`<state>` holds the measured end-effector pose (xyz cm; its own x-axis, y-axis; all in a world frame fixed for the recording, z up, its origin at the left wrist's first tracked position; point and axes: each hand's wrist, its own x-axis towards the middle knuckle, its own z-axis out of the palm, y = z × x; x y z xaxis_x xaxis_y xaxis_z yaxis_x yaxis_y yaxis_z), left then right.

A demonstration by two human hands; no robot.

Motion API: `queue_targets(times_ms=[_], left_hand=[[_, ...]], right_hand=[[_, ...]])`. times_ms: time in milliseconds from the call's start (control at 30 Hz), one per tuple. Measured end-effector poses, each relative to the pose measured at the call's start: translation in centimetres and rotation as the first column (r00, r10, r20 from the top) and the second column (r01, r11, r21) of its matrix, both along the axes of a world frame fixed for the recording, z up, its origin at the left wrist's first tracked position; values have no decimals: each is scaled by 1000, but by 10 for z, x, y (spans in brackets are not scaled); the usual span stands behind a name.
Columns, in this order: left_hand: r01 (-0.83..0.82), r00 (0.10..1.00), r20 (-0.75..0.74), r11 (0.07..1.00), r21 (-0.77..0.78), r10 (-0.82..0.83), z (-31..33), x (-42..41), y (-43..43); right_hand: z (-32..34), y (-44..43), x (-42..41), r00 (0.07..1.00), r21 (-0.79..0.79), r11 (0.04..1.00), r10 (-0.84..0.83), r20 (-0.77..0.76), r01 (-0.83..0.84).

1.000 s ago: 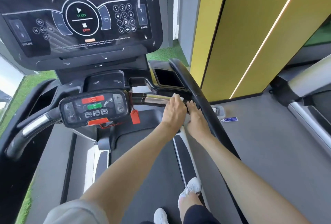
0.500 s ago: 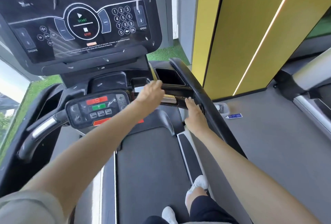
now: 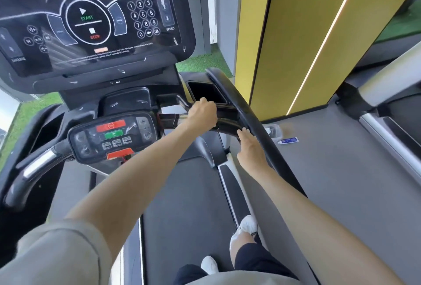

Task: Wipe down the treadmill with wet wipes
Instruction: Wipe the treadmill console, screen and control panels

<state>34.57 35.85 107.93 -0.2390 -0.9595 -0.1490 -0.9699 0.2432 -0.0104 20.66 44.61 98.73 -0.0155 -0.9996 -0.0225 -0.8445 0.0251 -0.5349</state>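
Left hand [image 3: 202,114] grip curled round treadmill crossbar [image 3: 170,120]; right hand [image 3: 250,151] grip wide, fingers touching side rail [image 3: 281,163].

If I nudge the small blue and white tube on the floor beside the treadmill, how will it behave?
The tube looks small and thin, so it is probably light. It lies flat on the smooth grey floor, so it would likely slide, not tip. Its body seems round, so it might roll.
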Motion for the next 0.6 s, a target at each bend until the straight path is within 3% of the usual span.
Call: queue_targets(times_ms=[233, 367, 600], left_hand=[[208, 977, 44, 978, -30, -207, -43, -63, 8], [410, 907, 129, 910, -59, -401, -64, -70, 16], [612, 788, 183, 778, -140, -587, -100, -77, 24]], right_hand=[[-6, 12, -32, 993, -8, 999, -38, -111, 37], [-14, 22, -43, 989, 72, 994, -67, -135, 77], [-19, 31, -46, 958, 99, 995, 20, -287, 9]])
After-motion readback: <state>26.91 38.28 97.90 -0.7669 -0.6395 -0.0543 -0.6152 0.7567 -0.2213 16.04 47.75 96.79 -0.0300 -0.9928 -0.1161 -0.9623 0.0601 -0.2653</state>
